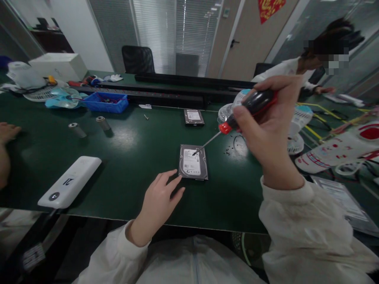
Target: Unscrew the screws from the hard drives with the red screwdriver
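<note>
A hard drive point(193, 162) with a white label lies flat on the green table point(127, 157) in front of me. My right hand point(268, 126) is closed around the black and red handle of a screwdriver point(237, 118), whose thin shaft slants down so its tip meets the drive's top near the far edge. My left hand point(160, 199) rests on the table with fingers spread, its fingertips touching the drive's near left corner. Small dark screws point(228, 150) lie scattered just right of the drive.
A second hard drive point(193, 116) lies farther back. A white power bank point(70, 181) sits at left, two metal cylinders point(89, 127) and a blue bin point(106, 101) behind it. White fans point(296, 126) stand at right. Another person's hand point(7, 132) is at far left; a co-worker point(310, 67) sits at the back right.
</note>
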`<state>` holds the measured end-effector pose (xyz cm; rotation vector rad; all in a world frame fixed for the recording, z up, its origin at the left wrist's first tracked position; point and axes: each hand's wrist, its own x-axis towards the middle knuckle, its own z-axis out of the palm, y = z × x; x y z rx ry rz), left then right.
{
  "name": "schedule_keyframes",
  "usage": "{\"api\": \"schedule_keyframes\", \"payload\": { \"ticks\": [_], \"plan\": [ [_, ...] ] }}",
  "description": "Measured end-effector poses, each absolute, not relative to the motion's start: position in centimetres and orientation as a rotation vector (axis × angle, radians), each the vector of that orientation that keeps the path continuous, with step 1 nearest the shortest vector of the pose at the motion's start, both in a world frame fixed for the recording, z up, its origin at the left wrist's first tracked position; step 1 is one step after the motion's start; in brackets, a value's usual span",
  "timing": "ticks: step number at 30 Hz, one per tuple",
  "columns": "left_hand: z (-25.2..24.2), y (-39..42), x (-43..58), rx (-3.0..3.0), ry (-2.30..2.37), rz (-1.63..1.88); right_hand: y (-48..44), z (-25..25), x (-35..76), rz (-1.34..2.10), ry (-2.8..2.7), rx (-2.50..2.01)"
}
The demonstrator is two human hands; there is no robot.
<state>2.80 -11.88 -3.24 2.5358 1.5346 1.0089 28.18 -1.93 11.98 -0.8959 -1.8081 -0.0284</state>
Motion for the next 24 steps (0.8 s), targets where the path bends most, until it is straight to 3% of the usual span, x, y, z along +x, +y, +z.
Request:
{"api": "schedule_keyframes", "payload": {
  "ticks": [11, 24],
  "plan": [
    [-3.1, -11.8, 3.0, 2.680, 1.523, 0.797, -1.2, 8.9, 24.6, -0.012, -2.054, -0.513],
    [-3.1, -11.8, 3.0, 2.622, 1.505, 0.872, -0.8, 7.9, 23.8, -0.008, -2.159, -0.518]
  ]
}}
